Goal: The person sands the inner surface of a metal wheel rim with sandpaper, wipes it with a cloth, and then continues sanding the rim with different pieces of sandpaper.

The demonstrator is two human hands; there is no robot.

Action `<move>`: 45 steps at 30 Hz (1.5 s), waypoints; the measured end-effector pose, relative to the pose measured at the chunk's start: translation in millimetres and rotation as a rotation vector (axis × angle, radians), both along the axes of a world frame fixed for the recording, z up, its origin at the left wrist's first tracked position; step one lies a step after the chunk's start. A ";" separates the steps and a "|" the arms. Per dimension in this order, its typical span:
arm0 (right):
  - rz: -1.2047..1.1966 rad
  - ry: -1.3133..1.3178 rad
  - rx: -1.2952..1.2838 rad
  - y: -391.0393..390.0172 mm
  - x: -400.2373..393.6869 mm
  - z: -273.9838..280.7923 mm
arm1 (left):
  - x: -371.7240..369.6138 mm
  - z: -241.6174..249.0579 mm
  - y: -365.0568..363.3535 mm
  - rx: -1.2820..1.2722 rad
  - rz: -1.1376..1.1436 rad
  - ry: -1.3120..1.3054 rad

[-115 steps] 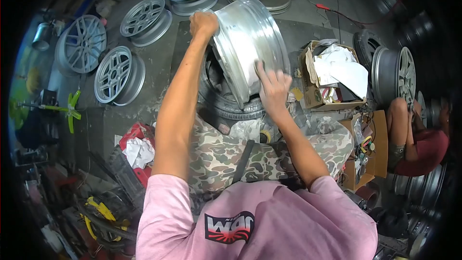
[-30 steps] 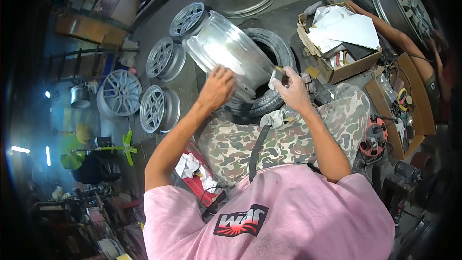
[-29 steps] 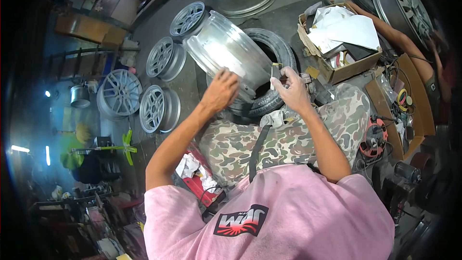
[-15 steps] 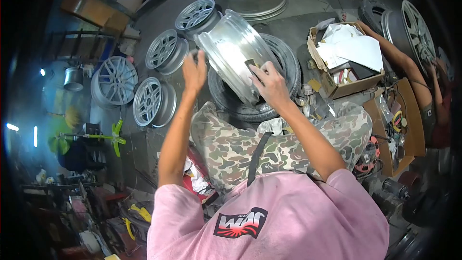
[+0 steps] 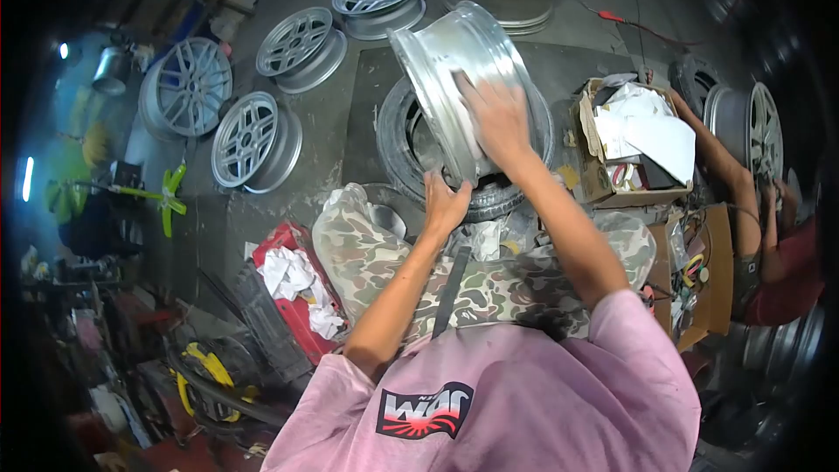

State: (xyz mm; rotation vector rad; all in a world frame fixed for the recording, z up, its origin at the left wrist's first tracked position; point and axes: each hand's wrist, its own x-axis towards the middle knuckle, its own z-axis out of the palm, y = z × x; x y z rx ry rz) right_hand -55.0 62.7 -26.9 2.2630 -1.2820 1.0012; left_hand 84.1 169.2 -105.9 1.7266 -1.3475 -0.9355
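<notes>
A shiny silver wheel rim [image 5: 450,61] leans on edge over a black tire [image 5: 398,135] lying on the floor in front of my knees. My left hand [image 5: 447,203] is at the rim's lower near edge, its fingers and thumb gripping that edge. Spread over the rim's outer barrel, my right hand [image 5: 498,118] presses against the metal; part of its palm side is hidden, and whether a small object lies under it cannot be made out.
Several spoked wheels [image 5: 247,140] stand or lie at the left and back. At the right are a cardboard box of papers [image 5: 638,197] and another open box [image 5: 718,271]. Another person's arm [image 5: 721,144] is beside a wheel at far right. A red case [image 5: 293,328] lies left of my knee.
My left hand has come down from the air beside the rim to its lower edge. My right hand has moved from a pinched hold to lying spread on the barrel. The camera view has shifted.
</notes>
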 end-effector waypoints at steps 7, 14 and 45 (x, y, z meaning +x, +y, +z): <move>-0.009 0.054 0.092 10.5 1.2 5.6 | -17.9 -42.6 -7.3 -0.004 0.077 0.007; -0.026 0.094 0.193 50.1 -24.1 -11.8 | -21.1 -62.1 -10.2 -0.031 0.114 -0.026; 0.191 -0.022 0.844 46.6 -46.6 104.4 | -29.5 -154.6 -4.3 -0.245 -0.019 0.151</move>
